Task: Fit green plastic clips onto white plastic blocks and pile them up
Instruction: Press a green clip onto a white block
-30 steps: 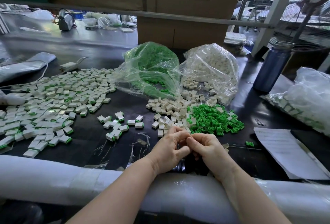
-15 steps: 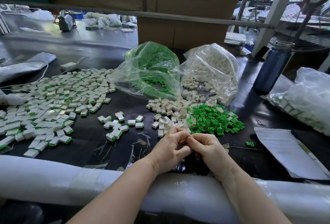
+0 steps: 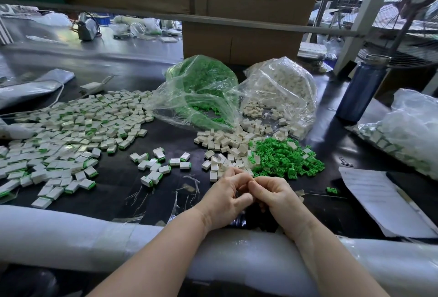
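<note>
Nearest, both forearms rest on the white foam edge roll [image 3: 71, 240]. The left hand [image 3: 225, 198] and right hand [image 3: 277, 196] meet fingertip to fingertip, fingers curled; whatever they pinch is hidden, so I cannot tell what they hold. Just beyond lie loose white blocks [image 3: 225, 147] beside a heap of green clips [image 3: 284, 157]. Finished clipped blocks [image 3: 66, 135] spread far left. Behind stand the bag of green clips [image 3: 201, 88] and bag of white blocks [image 3: 282, 90]

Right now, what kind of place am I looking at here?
Probably a small factory or workshop assembly bench. Bulk bags of green clips and white blocks lie open, a big spread of finished pieces covers the table, and cardboard cartons stand behind.
</note>
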`<state>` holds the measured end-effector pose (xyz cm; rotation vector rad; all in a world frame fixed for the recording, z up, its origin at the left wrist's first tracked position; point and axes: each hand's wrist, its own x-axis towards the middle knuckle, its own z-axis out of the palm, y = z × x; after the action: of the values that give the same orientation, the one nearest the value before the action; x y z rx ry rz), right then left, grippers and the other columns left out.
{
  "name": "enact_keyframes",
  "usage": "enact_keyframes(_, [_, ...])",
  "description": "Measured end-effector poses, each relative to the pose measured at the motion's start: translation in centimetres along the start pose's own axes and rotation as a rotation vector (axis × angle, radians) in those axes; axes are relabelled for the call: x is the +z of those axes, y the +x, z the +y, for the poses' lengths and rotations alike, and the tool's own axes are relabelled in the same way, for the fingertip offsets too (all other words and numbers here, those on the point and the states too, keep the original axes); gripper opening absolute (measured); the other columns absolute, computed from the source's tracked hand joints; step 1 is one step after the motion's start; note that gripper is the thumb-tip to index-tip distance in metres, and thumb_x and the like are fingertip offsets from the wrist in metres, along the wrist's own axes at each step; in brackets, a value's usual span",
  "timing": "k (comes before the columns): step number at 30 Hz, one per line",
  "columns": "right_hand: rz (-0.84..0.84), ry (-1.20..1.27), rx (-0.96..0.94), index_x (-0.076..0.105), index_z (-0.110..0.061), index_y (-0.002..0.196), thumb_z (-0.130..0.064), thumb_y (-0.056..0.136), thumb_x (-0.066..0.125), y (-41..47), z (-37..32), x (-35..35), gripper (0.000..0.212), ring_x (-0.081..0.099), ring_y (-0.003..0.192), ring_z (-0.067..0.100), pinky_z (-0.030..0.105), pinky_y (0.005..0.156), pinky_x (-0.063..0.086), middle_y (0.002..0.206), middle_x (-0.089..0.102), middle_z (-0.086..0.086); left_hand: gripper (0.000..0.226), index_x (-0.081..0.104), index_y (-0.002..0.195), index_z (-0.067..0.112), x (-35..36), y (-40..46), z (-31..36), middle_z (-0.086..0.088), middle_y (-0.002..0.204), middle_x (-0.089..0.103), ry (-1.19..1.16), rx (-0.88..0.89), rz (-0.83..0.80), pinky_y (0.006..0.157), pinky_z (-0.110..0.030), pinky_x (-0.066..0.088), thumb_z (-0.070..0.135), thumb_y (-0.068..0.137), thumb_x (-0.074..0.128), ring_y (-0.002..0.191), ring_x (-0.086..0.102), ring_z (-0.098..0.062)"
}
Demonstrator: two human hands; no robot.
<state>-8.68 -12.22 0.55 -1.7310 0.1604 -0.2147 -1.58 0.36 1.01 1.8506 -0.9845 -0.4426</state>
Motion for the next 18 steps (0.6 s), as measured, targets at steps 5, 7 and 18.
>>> enact_keyframes(5, [0.002,-0.011,0.000,0.070,-0.007,0.075,-0.010,0.092,0.053,-0.07,-0.08,-0.02,0.025,0.040,0.048,0.006,0.016,0.044,0.031,0.058,0.049,0.011,0.020,0.062,0.094,0.011,-0.02,-0.09,0.10,0.002,0.102,0.041,0.007,-0.011,-0.008,0.095,-0.037,0.043,0.018,0.077,0.055,0.098,0.049,-0.016])
enact_keyframes(7, [0.000,0.001,0.003,0.070,-0.007,0.074,-0.010,0.092,0.053,-0.11,-0.13,0.04,0.025,0.040,0.047,0.005,0.015,0.044,0.031,0.056,0.049,0.008,0.026,0.062,0.093,0.013,-0.01,-0.13,0.25,0.004,0.101,0.040,0.013,-0.024,0.003,0.094,-0.036,0.044,0.024,0.072,0.051,0.096,0.049,-0.015])
enact_keyframes(18, [0.016,0.052,0.010,0.068,0.002,0.077,-0.008,0.092,0.052,-0.10,-0.15,0.13,0.024,0.039,0.045,0.006,0.014,0.042,0.031,0.053,0.048,0.006,0.019,0.057,0.088,0.024,0.07,-0.15,0.39,0.003,0.102,0.041,0.018,-0.036,0.000,0.094,-0.034,0.044,0.025,0.070,0.050,0.097,0.049,-0.016])
